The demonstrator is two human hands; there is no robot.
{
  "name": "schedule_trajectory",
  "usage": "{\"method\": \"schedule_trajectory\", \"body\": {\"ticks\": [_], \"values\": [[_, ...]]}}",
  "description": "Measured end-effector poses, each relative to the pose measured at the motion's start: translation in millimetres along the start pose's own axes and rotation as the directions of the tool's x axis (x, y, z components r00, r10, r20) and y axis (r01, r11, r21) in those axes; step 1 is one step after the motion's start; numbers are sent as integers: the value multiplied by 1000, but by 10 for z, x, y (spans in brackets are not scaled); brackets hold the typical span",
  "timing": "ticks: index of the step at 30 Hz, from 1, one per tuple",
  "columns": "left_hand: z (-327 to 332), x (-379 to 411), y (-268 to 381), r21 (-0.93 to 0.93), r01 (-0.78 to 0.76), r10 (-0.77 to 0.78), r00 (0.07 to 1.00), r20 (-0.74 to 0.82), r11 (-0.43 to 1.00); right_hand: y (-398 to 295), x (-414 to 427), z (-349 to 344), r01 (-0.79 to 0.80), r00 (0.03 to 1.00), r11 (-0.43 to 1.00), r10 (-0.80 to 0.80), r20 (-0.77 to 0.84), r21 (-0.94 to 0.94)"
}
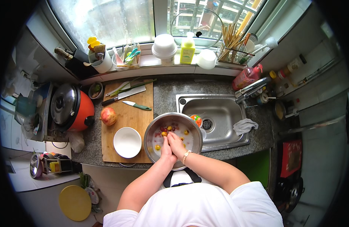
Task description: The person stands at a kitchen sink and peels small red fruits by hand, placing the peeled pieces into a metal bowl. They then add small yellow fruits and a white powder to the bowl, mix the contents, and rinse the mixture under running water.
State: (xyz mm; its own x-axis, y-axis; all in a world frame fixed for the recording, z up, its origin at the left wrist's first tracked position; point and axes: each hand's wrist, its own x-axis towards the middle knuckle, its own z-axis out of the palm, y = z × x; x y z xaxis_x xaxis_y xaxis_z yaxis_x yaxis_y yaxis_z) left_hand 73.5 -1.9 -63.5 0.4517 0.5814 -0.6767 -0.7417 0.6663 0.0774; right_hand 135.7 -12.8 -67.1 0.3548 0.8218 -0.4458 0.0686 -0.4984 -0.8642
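Note:
A large stainless steel bowl (pixel 149 136) stands at the counter's front, its right side over the sink's edge. Inside it lie several small yellow fruits (pixel 186 132) and red grape-like fruits (pixel 163 128) in whitish contents. My left hand (pixel 167 150) and my right hand (pixel 176 145) are pressed together over the bowl, fingertips among the fruits. The right wrist bears a gold-coloured watch or bracelet. Yellow fruit shows beside the fingertips; whether anything lies between the palms is hidden. Left of the bowl, a white bowl (pixel 127 142) rests on a wooden cutting board (pixel 129 116).
On the board are a pomegranate (pixel 108 116), a green-handled paring knife (pixel 137 105), a cleaver (pixel 132 93) and green stalks. A steel sink (pixel 220 113) with a grey cloth (pixel 245 126) is at right. A red rice cooker (pixel 83 109) stands left. Bottles and utensil holders line the windowsill.

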Motion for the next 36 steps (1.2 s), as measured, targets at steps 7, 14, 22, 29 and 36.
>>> {"method": "schedule_trajectory", "body": {"ticks": [7,14,22,29,36], "values": [[131,-132,-6,173,52,-45,998,-41,984,57,-65,-11,40,998,999,-41,-48,-29],[257,-317,242,350,86,-79,996,-33,933,-39,-110,-37,131,991,971,-135,-6,-202],[3,248,640,901,-254,465,787,404,-352,-516,374,-511,345,936,665,-293,194,-663],[173,319,700,735,-75,234,922,308,-673,-456,440,-437,283,955,544,-86,283,-790],[36,282,791,842,38,3,999,-44,-538,-236,384,-569,232,902,642,139,409,-730]]}}
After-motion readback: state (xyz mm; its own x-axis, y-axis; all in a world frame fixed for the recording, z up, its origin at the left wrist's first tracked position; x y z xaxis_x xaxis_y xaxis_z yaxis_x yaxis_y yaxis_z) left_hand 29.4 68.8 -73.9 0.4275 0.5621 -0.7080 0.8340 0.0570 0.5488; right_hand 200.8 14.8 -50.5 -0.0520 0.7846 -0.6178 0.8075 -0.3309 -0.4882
